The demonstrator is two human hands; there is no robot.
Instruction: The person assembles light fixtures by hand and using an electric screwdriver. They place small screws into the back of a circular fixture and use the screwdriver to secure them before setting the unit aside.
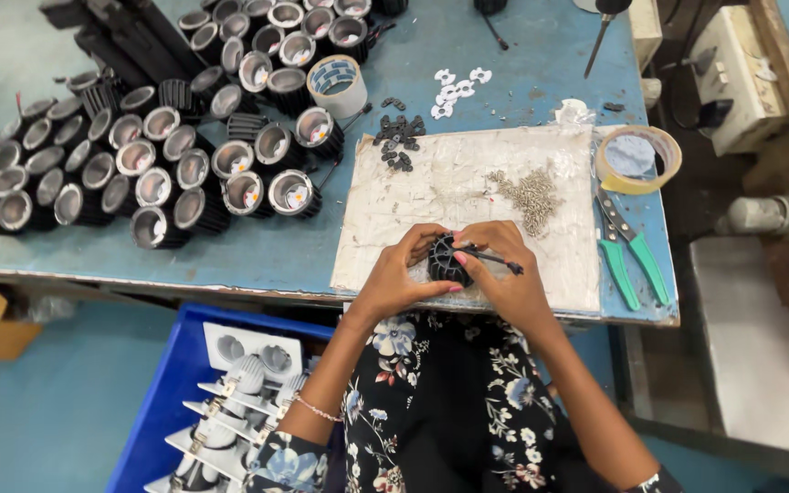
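Black finned round lamp housing [447, 260] at near edge of white board [394, 196]. Left hand [399, 274] fingers curled, cradling it; right hand [502, 274] pinching thin black wire [497, 260]. Best: brace housing steady, guide wire gently, screw pile [527, 196] within reach.

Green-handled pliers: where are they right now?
In the head view, the green-handled pliers lie at the table's right edge, just below the yellow tape roll, right of the white work board.
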